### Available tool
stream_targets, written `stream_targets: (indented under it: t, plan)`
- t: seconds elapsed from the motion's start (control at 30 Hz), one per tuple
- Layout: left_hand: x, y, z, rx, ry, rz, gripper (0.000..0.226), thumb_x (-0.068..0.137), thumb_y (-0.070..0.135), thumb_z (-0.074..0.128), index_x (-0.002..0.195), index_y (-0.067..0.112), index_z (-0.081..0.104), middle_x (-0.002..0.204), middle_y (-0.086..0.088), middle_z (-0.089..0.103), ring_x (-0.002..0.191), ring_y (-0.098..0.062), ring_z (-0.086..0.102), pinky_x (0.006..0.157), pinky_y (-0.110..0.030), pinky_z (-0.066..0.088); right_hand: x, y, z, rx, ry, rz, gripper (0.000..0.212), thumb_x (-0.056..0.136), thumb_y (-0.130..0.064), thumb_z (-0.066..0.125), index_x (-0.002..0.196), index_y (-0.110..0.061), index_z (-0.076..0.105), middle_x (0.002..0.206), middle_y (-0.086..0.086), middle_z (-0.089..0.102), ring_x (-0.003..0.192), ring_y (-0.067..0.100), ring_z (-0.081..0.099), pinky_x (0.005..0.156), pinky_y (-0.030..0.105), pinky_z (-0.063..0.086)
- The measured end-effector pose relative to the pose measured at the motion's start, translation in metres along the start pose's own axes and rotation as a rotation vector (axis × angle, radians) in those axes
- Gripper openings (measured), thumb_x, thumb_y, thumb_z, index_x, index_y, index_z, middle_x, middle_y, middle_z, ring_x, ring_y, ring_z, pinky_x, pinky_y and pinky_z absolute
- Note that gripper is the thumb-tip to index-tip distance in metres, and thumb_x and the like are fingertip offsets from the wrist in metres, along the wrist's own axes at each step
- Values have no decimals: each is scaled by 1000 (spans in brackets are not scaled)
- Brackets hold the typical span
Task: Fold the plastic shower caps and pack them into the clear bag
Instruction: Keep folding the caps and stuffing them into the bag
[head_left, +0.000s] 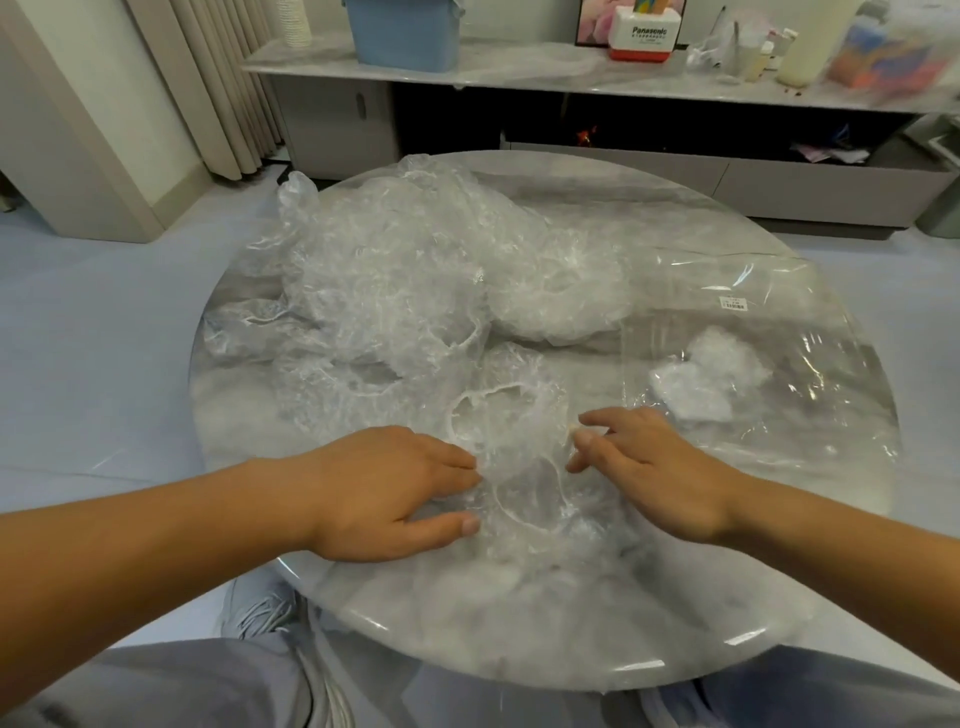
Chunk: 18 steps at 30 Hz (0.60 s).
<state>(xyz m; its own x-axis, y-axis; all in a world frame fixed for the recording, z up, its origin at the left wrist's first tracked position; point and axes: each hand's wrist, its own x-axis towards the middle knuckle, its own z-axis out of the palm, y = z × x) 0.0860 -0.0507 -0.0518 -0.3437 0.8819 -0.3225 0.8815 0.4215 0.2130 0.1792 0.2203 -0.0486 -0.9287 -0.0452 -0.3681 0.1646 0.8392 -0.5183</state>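
A clear, crinkled shower cap (524, 483) lies flat on the round marble table (519, 639) near its front edge. My left hand (389, 493) rests on the cap's left side with fingers straight. My right hand (644, 462) touches the cap's right side, its fingers loosely bent. A heap of loose shower caps (415, 270) covers the table's far left and middle. The clear bag (779, 338) lies flat at the right with a few folded white caps (701, 379) inside it.
A small label (732, 303) sits on the bag's far part. Beyond the table stands a low shelf unit (519, 73) with a blue bin (405, 31), a red and white box and bottles. My knees are under the table's front edge.
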Motion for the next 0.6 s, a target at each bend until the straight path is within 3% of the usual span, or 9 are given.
stream_targets:
  t: [0.07, 0.13, 0.23, 0.3, 0.47, 0.6]
  plan:
    - [-3, 4, 1, -6, -33, -17, 74, 94, 70, 16, 154, 32, 37, 162, 13, 30, 145, -4, 31, 117, -29, 31, 10, -5, -3, 57, -11, 3, 63, 102, -58, 23, 115, -23, 74, 129, -11, 62, 132, 10, 44, 111, 26, 33]
    - [-6, 5, 2, -24, -53, -58, 83, 88, 75, 10, 155, 32, 33, 163, 15, 25, 147, -3, 27, 119, -29, 29, 16, -11, -13, 162, -12, 37, 64, 103, -57, 25, 113, -20, 75, 115, -15, 67, 115, 1, 57, 99, 17, 40]
    - [-9, 0, 1, -89, -4, -101, 91, 82, 77, 3, 156, 33, 32, 164, 16, 23, 148, -1, 22, 120, -26, 26, 22, -16, -35, 261, 7, 56, 65, 105, -55, 24, 104, -21, 78, 106, -12, 71, 84, -13, 61, 81, 17, 43]
    - [-10, -2, 1, -116, -1, -110, 91, 82, 76, 3, 156, 32, 31, 164, 15, 23, 148, -2, 21, 120, -25, 24, 24, -17, -45, 258, 26, 53, 67, 105, -55, 22, 101, -19, 79, 103, -8, 73, 72, -14, 61, 73, 17, 42]
    - [-9, 2, 5, -47, -26, -78, 77, 92, 71, 13, 157, 31, 30, 164, 13, 22, 148, -6, 23, 119, -28, 26, 37, -9, -75, 249, 297, 41, 68, 107, -54, 22, 98, -17, 79, 104, -2, 75, 91, 7, 66, 82, 25, 44]
    - [-6, 9, 12, 74, -52, -32, 74, 95, 69, 17, 154, 27, 36, 161, 6, 29, 143, -16, 34, 113, -36, 34, 48, -12, -101, 212, 436, 38, 67, 109, -50, 18, 116, -12, 72, 115, -1, 64, 89, -3, 54, 91, 31, 38]
